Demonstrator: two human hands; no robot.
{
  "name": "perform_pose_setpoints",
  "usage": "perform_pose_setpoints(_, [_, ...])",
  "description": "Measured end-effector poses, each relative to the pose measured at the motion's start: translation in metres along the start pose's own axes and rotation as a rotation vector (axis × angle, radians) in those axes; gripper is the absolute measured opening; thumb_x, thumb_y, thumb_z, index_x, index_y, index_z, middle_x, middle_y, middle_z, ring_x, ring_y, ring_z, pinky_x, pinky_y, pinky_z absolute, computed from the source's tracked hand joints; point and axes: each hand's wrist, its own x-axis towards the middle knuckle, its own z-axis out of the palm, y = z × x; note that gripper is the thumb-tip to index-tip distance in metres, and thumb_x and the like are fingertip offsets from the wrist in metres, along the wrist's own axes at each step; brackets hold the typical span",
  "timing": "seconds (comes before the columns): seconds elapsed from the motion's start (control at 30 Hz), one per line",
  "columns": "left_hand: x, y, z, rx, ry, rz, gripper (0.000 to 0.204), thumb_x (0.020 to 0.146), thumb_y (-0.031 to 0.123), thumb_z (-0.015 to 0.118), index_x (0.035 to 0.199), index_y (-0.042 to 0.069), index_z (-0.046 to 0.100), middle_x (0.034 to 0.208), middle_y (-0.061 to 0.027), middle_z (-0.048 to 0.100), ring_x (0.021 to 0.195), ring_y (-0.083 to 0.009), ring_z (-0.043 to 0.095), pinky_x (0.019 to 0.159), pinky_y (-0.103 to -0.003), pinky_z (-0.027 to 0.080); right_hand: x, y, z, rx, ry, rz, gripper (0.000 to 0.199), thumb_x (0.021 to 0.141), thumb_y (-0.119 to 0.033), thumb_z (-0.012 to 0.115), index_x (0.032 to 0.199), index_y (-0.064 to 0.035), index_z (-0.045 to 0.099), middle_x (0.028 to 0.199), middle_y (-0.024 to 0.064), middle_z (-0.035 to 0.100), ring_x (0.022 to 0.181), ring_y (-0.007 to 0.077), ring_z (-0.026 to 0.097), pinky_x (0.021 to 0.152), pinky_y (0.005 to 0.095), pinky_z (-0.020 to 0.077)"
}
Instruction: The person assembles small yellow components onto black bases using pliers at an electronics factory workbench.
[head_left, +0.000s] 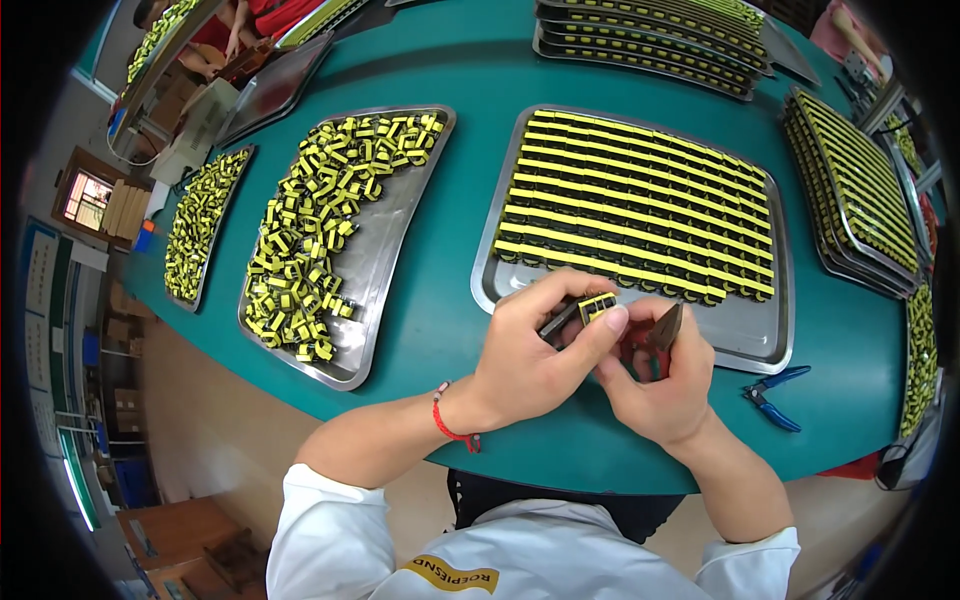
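Head view: left hand (525, 365) pinches a yellow-taped component (592, 306) steady over the near counter (450, 300); right hand (660, 385) grips red-handled pliers (655, 335) beside it; sorted tray (745, 335) just beyond, within reach.

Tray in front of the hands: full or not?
Not full. Tray has neat component rows but its near edge is bare metal.

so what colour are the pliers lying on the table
Blue handles, on the pliers right of the hands; head view.
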Motion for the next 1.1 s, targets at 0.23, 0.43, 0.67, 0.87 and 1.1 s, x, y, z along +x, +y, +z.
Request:
perform_pose_setpoints(0.23, [-0.003, -0.006, -0.001, 0.079, -0.069, 0.075, 0.029, 0.095, 0.013, 0.064, 0.118, -0.004, 0.059, 0.104, -0.0061, 0.064, 0.093, -0.0096, 0.06, 0.081, -0.025, 0.05, -0.005, 0.011, -0.003, -0.07, -0.016, -0.104, 0.028, 0.086, -0.001, 0.069, 0.11, 0.007, 0.055, 0.086, 0.0096, 0.068, 0.07, 0.0083, 0.065, 0.058, 0.0207, 0.0498])
perform_pose_setpoints(0.43, [-0.001, 0.053, 0.006, -0.135, 0.026, 0.13, 0.035, 0.099, 0.016, 0.058, 0.128, -0.004, 0.053, 0.09, -0.0005, 0.058, 0.083, -0.0078, 0.054, 0.074, -0.025, 0.046, 0.007, 0.009, -0.021, -0.044, 0.011, -0.084, 0.032, 0.085, -0.002, 0.069, 0.114, 0.0056, 0.058, 0.081, 0.008, 0.067, 0.066, 0.0101, 0.063, 0.057, 0.0215, 0.0484])
perform_pose_setpoints(0.67, [-0.066, 0.168, 0.057, -0.256, -0.406, 0.219, 0.029, 0.09, 0.003, 0.063, 0.116, -0.006, 0.051, 0.087, -0.0087, 0.06, 0.069, -0.0191, 0.057, 0.062, -0.03, 0.046, 0.0, 0.014, -0.022, 0.068, 0.08, -0.045, 0.038, 0.083, -0.005, 0.075, 0.117, 0.0043, 0.062, 0.073, 0.0046, 0.066, 0.059, 0.0042, 0.058, 0.048, 0.0179, 0.0396])
perform_pose_setpoints(0.87, [-0.068, 0.219, 0.039, -0.124, -0.501, 0.072, 0.048, 0.087, -0.004, 0.064, 0.131, -0.005, 0.042, 0.086, -0.0075, 0.057, 0.064, -0.0185, 0.051, 0.06, -0.029, 0.044, -0.006, 0.018, -0.022, 0.063, 0.073, -0.032, 0.036, 0.081, -0.005, 0.076, 0.112, 0.0043, 0.06, 0.07, 0.0036, 0.064, 0.06, 0.0064, 0.061, 0.048, 0.0187, 0.0417])
perform_pose_setpoints(1.1, [-0.072, 0.223, 0.028, 0.024, -0.478, 0.116, 0.043, 0.085, -0.001, 0.069, 0.125, -0.004, 0.052, 0.074, -0.0102, 0.047, 0.069, -0.0252, 0.05, 0.06, -0.035, 0.042, 0.002, 0.006, -0.029, 0.068, 0.0, -0.131, 0.035, 0.086, 0.002, 0.069, 0.118, 0.0048, 0.055, 0.072, 0.006, 0.066, 0.063, 0.0092, 0.065, 0.052, 0.0203, 0.0478])
